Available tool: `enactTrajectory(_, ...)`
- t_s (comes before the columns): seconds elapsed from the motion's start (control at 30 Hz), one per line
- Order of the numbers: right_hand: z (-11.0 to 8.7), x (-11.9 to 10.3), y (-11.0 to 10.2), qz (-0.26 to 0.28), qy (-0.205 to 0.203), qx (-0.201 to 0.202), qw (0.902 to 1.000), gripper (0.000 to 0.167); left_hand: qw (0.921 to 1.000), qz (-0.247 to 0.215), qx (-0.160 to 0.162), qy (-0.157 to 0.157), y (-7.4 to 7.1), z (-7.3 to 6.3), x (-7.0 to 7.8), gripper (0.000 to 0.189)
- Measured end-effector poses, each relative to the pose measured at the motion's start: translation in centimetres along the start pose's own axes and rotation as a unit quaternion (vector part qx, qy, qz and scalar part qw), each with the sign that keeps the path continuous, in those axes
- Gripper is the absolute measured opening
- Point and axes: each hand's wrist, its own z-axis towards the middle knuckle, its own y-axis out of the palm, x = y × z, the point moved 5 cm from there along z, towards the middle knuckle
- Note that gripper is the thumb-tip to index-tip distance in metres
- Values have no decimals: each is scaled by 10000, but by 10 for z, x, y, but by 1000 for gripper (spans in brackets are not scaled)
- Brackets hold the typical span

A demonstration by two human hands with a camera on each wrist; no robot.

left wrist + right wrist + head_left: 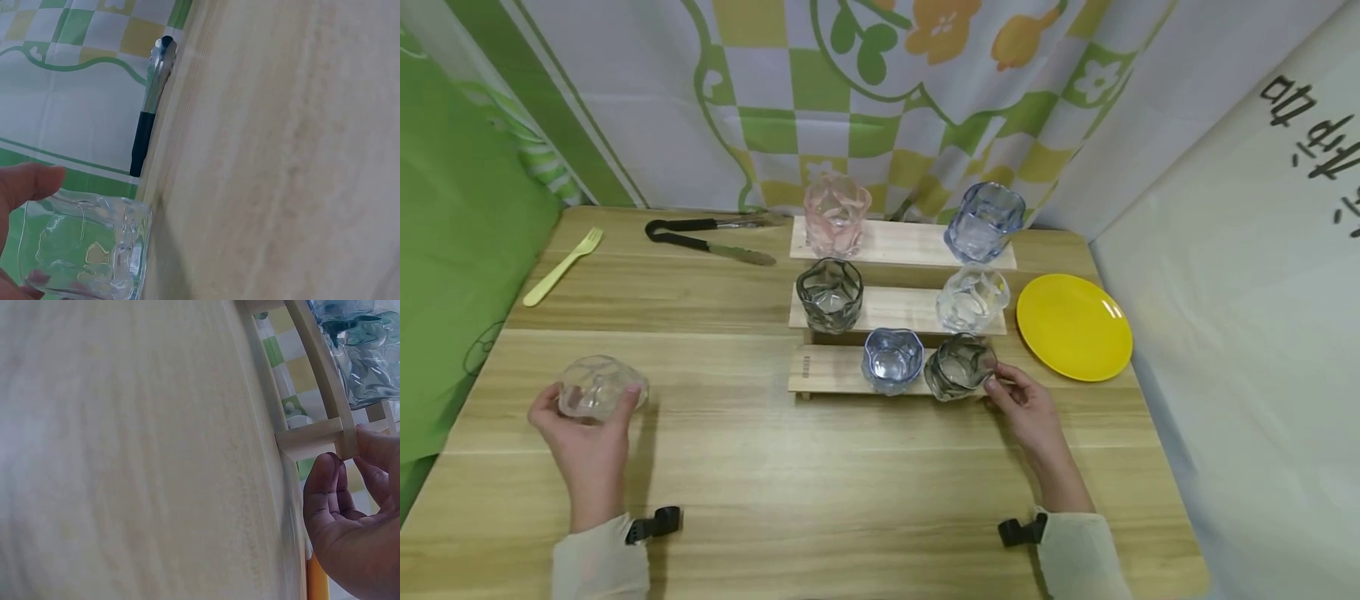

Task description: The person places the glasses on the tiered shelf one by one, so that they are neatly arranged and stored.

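My left hand (590,454) grips a clear wavy glass (597,392) at the left of the table, thumb on one side and fingers on the other. In the left wrist view the thumb lies on the side of this glass (87,244). At the right end of the stepped wooden rack (831,379), my right hand (1033,417) pinches the end of the lowest shelf (340,412). Right beside its fingers stands a dark grey glass (958,367) on that shelf, with a small blue glass (892,360) to its left.
Upper steps hold a pink glass (837,217), a blue glass (987,221), another dark glass (830,296) and a clear glass (972,298). A yellow plate (1073,327) lies right of the rack. Black-handled tongs (707,237) and a pale yellow fork (563,267) lie at the back left.
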Motion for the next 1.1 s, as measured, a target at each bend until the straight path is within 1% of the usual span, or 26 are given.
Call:
enactTrajectory(0.13,0,1,1,-19,22,-37,10000,40,9999,-33,-78,-79,3,0,-2,87)
enactTrajectory(0.2,1,1,0,-32,29,-55,10000,40,9997,58,-196,-138,7,-3,-3,87)
enactTrajectory(0.27,1,2,0,-33,46,-62,10000,40,9987,330,-363,-153,14,-8,-3,87)
enactTrajectory(0.33,1,2,0,-27,74,-59,10000,40,9959,658,-625,-51,23,-16,0,87)
enactTrajectory(0.37,1,2,0,-34,93,-54,9999,40,9934,833,-784,25,29,-20,2,87)
enactTrajectory(0.43,1,2,-1,-72,141,-29,9999,41,9880,1036,-1126,210,43,-31,7,86)
enactTrajectory(0.5,0,2,-2,-107,194,-9,9998,41,9838,895,-1470,500,58,-44,14,85)
enactTrajectory(0.53,0,2,-3,-125,218,2,9997,41,9816,754,-1637,637,66,-50,18,83)
enactTrajectory(0.6,0,2,-3,-152,233,0,9996,41,9744,450,-1979,963,83,-63,27,81)
enactTrajectory(0.67,0,2,-3,-137,227,-16,9996,42,9634,231,-2339,1288,99,-76,36,80)
enactTrajectory(0.73,0,2,-3,-117,201,-12,9997,42,9503,240,-2719,1498,115,-89,43,79)
enactTrajectory(0.8,0,2,-4,-75,167,17,9998,41,9379,336,-3069,1582,130,-101,45,79)
enactTrajectory(0.83,0,2,-4,-57,141,9,9999,41,9330,380,-3203,1597,138,-105,44,80)
enactTrajectory(0.93,1,2,-2,9,30,-69,10000,41,9212,400,-3427,1795,156,-116,41,81)
enactTrajectory(1.0,2,2,0,41,-36,-137,9999,39,9176,350,-3430,1977,166,-121,39,83)
enactTrajectory(1.1,3,1,1,125,-112,-183,9997,36,9135,269,-3383,2246,175,-126,37,85)
